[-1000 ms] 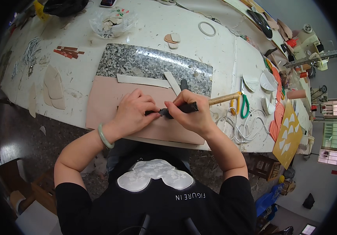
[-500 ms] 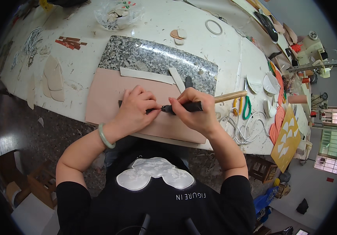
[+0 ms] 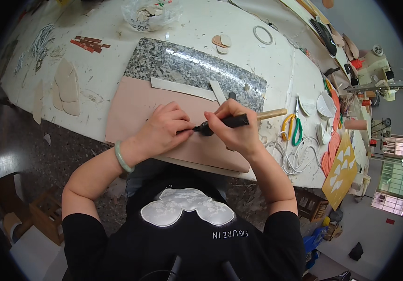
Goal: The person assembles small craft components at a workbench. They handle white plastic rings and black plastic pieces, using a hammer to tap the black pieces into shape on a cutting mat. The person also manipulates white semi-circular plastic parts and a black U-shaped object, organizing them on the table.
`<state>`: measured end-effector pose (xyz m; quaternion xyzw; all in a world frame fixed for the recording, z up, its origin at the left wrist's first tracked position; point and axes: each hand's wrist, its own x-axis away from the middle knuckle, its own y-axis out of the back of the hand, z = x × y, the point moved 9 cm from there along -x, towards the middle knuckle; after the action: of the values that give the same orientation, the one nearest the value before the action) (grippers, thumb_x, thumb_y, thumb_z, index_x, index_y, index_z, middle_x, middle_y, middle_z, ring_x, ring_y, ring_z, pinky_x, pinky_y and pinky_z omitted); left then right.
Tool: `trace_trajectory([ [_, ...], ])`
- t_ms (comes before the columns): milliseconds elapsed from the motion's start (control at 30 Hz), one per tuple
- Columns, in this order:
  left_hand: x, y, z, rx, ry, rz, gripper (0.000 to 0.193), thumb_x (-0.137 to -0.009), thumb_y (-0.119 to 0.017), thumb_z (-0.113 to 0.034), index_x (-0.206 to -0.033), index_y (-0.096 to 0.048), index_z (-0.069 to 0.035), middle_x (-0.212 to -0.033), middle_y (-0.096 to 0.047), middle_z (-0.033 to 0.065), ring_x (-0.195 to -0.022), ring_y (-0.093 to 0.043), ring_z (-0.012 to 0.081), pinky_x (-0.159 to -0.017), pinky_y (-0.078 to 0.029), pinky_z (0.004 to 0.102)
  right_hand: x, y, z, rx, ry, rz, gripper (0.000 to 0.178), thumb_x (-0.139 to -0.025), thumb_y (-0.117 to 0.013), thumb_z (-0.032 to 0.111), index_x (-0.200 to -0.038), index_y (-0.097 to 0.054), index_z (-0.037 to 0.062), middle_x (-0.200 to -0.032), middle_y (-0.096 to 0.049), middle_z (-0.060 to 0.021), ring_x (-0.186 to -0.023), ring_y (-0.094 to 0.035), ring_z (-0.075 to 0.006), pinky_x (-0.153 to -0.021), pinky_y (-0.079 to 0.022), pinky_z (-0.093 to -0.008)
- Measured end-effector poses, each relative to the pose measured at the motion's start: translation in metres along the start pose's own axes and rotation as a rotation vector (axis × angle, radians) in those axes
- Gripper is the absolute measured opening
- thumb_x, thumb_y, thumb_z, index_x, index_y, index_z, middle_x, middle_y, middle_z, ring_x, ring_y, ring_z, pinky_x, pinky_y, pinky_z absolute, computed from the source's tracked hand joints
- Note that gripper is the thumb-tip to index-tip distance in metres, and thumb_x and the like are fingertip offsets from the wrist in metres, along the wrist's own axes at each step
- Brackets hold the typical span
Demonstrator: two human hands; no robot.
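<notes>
Both hands work close together over a pinkish-beige board on the table. My left hand is closed, its fingertips pinching a thin dark strip mostly hidden under the fingers. My right hand grips a black-handled tool, tilted, with its narrow tip touching or almost touching my left fingertips. From behind the right hand sticks out a wooden handle; whether the hand holds it too, I cannot tell. Two pale strips, one long and one short, lie at the board's far edge.
A speckled stone slab lies beneath the board. To the right are scissors with yellow and green handles, and coiled white cord. A plastic bag, reddish strips and pale cut pieces lie farther off.
The black-handled tool in my right hand has tilted, its rear end higher. The dark strip's end left of my left hand no longer shows. The whole view has shifted slightly.
</notes>
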<state>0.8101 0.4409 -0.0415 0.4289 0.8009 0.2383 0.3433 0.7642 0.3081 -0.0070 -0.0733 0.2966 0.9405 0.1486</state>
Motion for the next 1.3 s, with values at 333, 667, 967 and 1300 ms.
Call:
trace_trajectory([
  [333, 0.005, 0.010, -0.006, -0.101, -0.062, -0.021, 0.012, -0.075, -0.074, -0.010, -0.087, -0.070, -0.008, -0.088, -0.063, 0.0003, -0.088, -0.057, 0.0214, -0.077, -0.044, 0.0356, -0.002, 0.001, 0.003, 0.016, 0.005, -0.015, 0.023, -0.077, -0.077, 0.009, -0.066, -0.057, 0.0085, -0.057, -0.061, -0.0041, -0.048, -0.061, -0.0168, -0.047, -0.047, -0.0276],
  [667, 0.007, 0.007, -0.004, -0.110, -0.042, -0.009, 0.012, -0.075, -0.074, -0.010, -0.086, -0.069, -0.007, -0.087, -0.063, -0.0002, -0.088, -0.056, 0.0211, -0.079, -0.044, 0.0364, -0.007, -0.003, 0.030, 0.215, 0.227, 0.037, 0.022, -0.079, -0.077, 0.002, -0.065, -0.059, 0.0037, -0.063, -0.063, -0.0052, -0.053, -0.057, -0.0082, -0.048, -0.042, -0.0227],
  [967, 0.017, 0.028, 0.011, -0.026, 0.083, -0.042, 0.017, -0.076, -0.075, -0.014, -0.092, -0.072, -0.008, -0.088, -0.064, -0.0003, -0.089, -0.056, 0.0212, -0.081, -0.043, 0.0368, -0.008, -0.019, 0.011, -0.011, 0.081, 0.004, 0.023, -0.078, -0.078, 0.012, -0.066, -0.059, 0.0079, -0.058, -0.063, -0.0034, -0.047, -0.060, -0.0145, -0.047, -0.046, -0.0267],
  [1300, 0.016, 0.023, 0.011, -0.025, 0.044, -0.057, 0.009, -0.075, -0.075, -0.013, -0.083, -0.072, -0.010, -0.085, -0.063, -0.0017, -0.090, -0.056, 0.0195, -0.080, -0.041, 0.0353, -0.011, -0.025, 0.012, -0.094, 0.032, -0.010, 0.024, -0.075, -0.079, 0.009, -0.065, -0.057, 0.0091, -0.056, -0.059, -0.0045, -0.046, -0.058, -0.0179, -0.048, -0.046, -0.0293],
])
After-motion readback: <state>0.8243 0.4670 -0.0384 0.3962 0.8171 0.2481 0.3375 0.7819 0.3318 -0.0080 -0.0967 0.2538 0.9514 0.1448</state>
